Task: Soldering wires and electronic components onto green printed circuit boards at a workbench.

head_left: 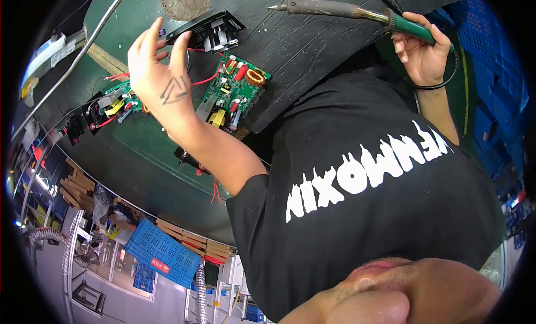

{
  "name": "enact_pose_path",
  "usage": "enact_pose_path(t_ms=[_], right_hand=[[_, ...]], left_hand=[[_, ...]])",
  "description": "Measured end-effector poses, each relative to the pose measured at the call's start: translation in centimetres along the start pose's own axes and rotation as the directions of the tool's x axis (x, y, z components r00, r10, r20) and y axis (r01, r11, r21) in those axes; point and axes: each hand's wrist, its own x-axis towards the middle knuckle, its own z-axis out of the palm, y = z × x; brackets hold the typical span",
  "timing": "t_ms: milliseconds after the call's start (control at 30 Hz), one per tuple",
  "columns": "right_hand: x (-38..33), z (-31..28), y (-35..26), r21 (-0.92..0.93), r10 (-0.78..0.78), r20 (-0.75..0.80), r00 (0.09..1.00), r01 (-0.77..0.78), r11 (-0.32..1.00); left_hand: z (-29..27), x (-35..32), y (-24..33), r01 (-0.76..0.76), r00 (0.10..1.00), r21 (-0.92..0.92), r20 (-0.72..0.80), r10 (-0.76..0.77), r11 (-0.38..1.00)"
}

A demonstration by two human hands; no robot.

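My right hand [422, 55] is closed around the green handle of a soldering iron [335, 9]. The iron's bare tip points left, above the dark bench, and a black cord trails from its handle. Over on the left, my left hand [160, 72] has its thumb and fingers at the end of a black plastic panel [215, 32], pinching it while the index finger stretches out. The panel is tilted and carries metal-tabbed sockets. Red wires run between it and a green circuit board [237, 84] with a copper-wound coil. My left forearm hides part of the board's lower end.
A second wired circuit board [114, 103] lies left of my left hand. A grey cable [75, 61] crosses the bench's left side. A rough grey piece [185, 1] sits at the far edge. Blue crates [162, 251] and wooden pieces [78, 185] stand beyond the bench.
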Motion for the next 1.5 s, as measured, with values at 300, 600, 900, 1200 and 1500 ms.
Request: enact_pose_path(t_ms=[300, 600, 900, 1200, 1500], right_hand=[[0.8, 0.5, -0.4, -0.011, 0.023, -0.024, 0.999, -0.023, 1.0], [1.2, 1.4, 0.0, -0.064, 0.082, 0.034, 0.996, -0.08, 0.995], [0.5, 1.8, 0.3, -0.067, 0.065, -0.002, 0.998, -0.065, 0.996], [0.7, 1.9, 0.3, -0.079, 0.094, -0.012, 0.996, -0.094, 0.992], [0.9, 2.8, 0.5, -0.123, 0.112, 0.055, 0.992, -0.105, 0.987]], left_hand=[[-3.4, -6.7, 0.8, 0.475, 0.825, -0.407, -0.103, -0.556, 0.78], [3.6, -9.9, 4.0, 0.049, 0.965, -0.026, -0.255, -0.054, 0.998], [4.5, -9.2, 3.5, -0.071, 0.978, -0.044, -0.2, 0.061, 0.996], [5.1, -9.2, 4.1, -0.037, 0.963, 0.059, -0.264, 0.051, 0.998], [5.8, -8.8, 4.6, -0.038, 0.945, 0.106, -0.318, 0.071, 0.994]])
